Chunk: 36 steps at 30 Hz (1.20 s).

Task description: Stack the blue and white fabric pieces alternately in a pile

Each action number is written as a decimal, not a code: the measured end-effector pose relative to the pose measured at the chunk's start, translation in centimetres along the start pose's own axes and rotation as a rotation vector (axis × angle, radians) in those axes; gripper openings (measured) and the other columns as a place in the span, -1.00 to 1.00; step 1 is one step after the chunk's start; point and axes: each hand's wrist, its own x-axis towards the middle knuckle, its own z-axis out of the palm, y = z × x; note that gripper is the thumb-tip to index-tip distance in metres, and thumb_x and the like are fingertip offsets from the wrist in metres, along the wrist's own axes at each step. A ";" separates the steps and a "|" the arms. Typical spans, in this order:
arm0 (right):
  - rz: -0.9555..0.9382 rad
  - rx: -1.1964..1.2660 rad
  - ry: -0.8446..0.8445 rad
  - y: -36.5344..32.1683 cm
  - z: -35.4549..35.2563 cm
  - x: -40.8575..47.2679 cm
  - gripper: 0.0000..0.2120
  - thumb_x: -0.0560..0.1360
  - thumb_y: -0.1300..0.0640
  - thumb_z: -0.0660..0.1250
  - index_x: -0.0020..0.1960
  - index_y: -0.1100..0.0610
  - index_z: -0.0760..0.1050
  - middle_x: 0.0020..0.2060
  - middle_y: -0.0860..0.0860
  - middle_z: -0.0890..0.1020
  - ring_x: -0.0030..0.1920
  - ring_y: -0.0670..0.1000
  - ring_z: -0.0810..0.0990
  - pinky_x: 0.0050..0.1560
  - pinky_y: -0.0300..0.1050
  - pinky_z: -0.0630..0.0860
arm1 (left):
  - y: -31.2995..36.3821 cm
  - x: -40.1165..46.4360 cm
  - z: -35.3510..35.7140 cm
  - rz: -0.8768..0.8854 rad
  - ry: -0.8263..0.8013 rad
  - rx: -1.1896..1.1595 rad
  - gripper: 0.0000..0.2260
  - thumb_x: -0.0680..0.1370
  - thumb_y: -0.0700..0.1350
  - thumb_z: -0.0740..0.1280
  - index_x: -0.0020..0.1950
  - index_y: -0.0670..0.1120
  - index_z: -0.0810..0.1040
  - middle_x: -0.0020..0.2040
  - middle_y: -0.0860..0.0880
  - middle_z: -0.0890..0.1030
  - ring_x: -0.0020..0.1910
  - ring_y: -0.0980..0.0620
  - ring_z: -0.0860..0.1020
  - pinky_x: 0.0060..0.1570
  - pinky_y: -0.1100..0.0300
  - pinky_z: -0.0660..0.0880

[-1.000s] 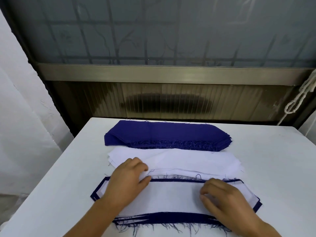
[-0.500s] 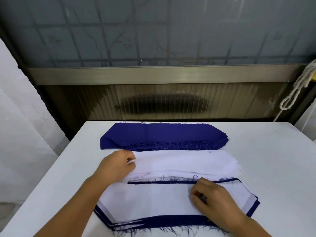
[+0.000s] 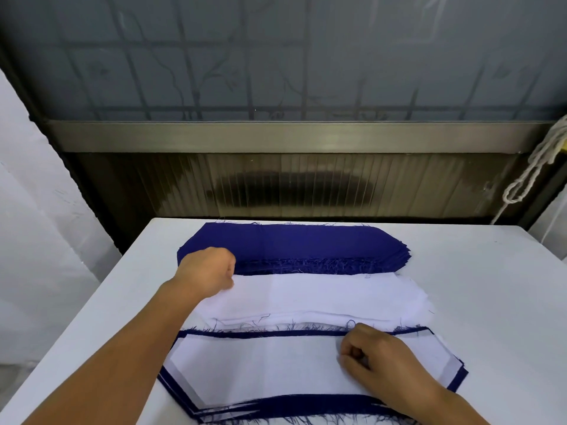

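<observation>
A stack of blue fabric pieces [image 3: 306, 243] lies at the back of the white table [image 3: 491, 302]. A stack of white fabric pieces [image 3: 322, 296] sits just in front of it. Nearest me is the mixed pile [image 3: 260, 366], a white piece on top with blue edges showing around it. My left hand [image 3: 208, 271] is at the blue stack's front left corner, fingers curled, thumb and forefinger closed at the frayed edge. My right hand [image 3: 383, 360] rests on the right part of the mixed pile with its fingers folded under, holding nothing that I can see.
Behind the table stands a dark ribbed panel under a metal rail [image 3: 276, 136] and a frosted window. A white cord [image 3: 534, 167] hangs at the right. White cloth [image 3: 36, 240] hangs along the left. The table's left and right sides are bare.
My left hand has moved from the mixed pile, over the white stack, back to the blue stack's front left corner. My right hand stays on the mixed pile, its fingers more curled.
</observation>
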 end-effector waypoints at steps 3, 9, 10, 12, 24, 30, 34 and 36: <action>0.014 0.021 -0.069 0.0 -0.6 0.3 -0.85 0.49 -0.07 0.30 -0.22 -0.06 0.43 -0.24 -0.18 0.51 -0.23 -0.16 0.49 -0.22 -0.41 0.34 | 0.1 0.4 0.4 0.029 0.126 0.031 -0.89 0.50 0.02 0.39 -0.13 0.02 0.52 -0.18 0.08 0.54 -0.20 0.06 0.52 -0.21 0.13 0.52; 0.087 -0.022 0.193 1.3 -3.1 4.6 -0.91 0.54 0.11 0.31 -0.08 -0.07 0.56 -0.15 -0.18 0.56 -0.20 -0.14 0.54 -0.14 -0.22 0.48 | 1.5 1.4 1.5 0.205 0.474 -0.075 -0.75 0.57 -0.03 0.33 0.23 -0.02 0.56 0.14 0.02 0.60 0.07 0.01 0.53 0.02 0.10 0.53; 0.087 -0.074 0.264 1.8 -3.7 6.1 -0.89 0.54 0.13 0.32 0.03 -0.03 0.57 -0.06 -0.17 0.57 -0.12 -0.15 0.55 -0.07 -0.19 0.51 | 1.8 1.9 1.7 0.222 0.456 -0.077 -0.69 0.58 -0.04 0.31 0.32 -0.03 0.52 0.25 0.01 0.56 0.19 -0.01 0.51 0.15 0.10 0.49; 0.105 -0.207 0.292 3.0 -4.8 9.1 -0.70 0.55 0.14 0.31 0.29 0.05 0.50 0.20 -0.08 0.54 0.17 -0.05 0.51 0.17 -0.17 0.47 | 2.2 2.9 2.0 0.222 0.353 -0.042 -0.57 0.61 -0.02 0.26 0.48 -0.05 0.35 0.46 -0.02 0.38 0.42 -0.01 0.35 0.38 0.11 0.30; 0.072 -0.595 0.152 6.7 -4.6 12.4 -0.66 0.63 0.19 0.15 0.37 0.04 0.45 0.36 -0.06 0.49 0.34 -0.06 0.46 0.27 -0.18 0.45 | 1.6 3.2 4.0 0.280 0.345 0.121 -0.67 0.61 -0.26 0.20 0.33 -0.01 0.51 0.38 0.04 0.49 0.32 0.06 0.47 0.20 0.16 0.49; 0.127 -0.400 0.317 5.9 -5.1 12.3 -0.82 0.59 0.14 0.25 0.01 0.05 0.64 -0.07 -0.09 0.67 -0.06 -0.04 0.61 -0.12 -0.09 0.56 | 1.9 2.6 2.8 0.189 0.455 -0.016 -0.85 0.61 -0.11 0.25 -0.02 0.02 0.61 -0.15 0.09 0.62 -0.20 0.08 0.56 -0.25 0.14 0.51; 0.135 -0.275 0.381 5.4 -5.2 12.3 -0.92 0.50 0.20 0.38 -0.08 0.06 0.63 -0.14 -0.10 0.66 -0.12 -0.04 0.60 -0.15 -0.11 0.56 | 2.0 2.7 2.7 0.177 0.511 -0.162 -0.89 0.50 -0.11 0.41 -0.19 0.02 0.53 -0.26 0.13 0.54 -0.27 0.13 0.48 -0.36 0.29 0.33; 0.159 -0.167 0.339 5.6 -5.5 12.4 -0.93 0.48 0.20 0.41 -0.11 0.04 0.59 -0.15 -0.11 0.63 -0.13 -0.06 0.58 -0.14 -0.15 0.54 | 1.7 2.9 2.8 0.167 0.431 -0.257 -0.79 0.47 -0.08 0.45 -0.24 0.07 0.44 -0.26 0.15 0.49 -0.27 0.15 0.45 -0.37 0.33 0.25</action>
